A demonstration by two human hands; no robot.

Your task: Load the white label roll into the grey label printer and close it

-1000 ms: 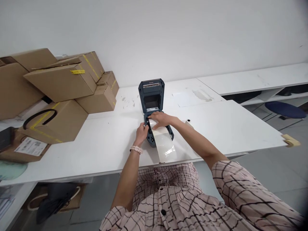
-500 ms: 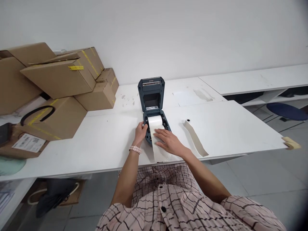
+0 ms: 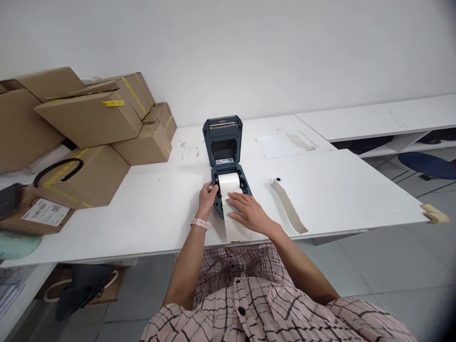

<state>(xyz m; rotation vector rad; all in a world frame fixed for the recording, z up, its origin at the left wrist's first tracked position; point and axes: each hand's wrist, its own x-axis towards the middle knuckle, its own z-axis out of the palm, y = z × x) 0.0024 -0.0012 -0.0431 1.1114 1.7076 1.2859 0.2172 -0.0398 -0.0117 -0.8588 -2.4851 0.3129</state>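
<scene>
A dark blue-grey label printer [image 3: 224,141] stands on the white table with its lid raised. Inside its body sits a white label roll [image 3: 229,180], and a pale label strip [image 3: 232,228] runs from it over the printer's front to the table edge. My left hand [image 3: 206,198] grips the printer's left side, thumb on the upper rim. Flat on the strip, just in front of the roll, lies my right hand [image 3: 249,211] with fingers stretched out. To the right, a small roll [image 3: 278,180] has its narrow grey-beige strip [image 3: 290,206] unrolled toward the front edge.
Several cardboard boxes [image 3: 89,114] are piled on the table's left, with a black curved band [image 3: 57,166] on one. A wall stands behind. A blue stool seat [image 3: 427,164] is at the far right, and a yellowish pad [image 3: 435,213] wraps the table corner.
My right hand has drawn back from the roll toward me and flattened on the label strip. The roll and the grey-beige strip now show. My left hand stays at the printer's side.
</scene>
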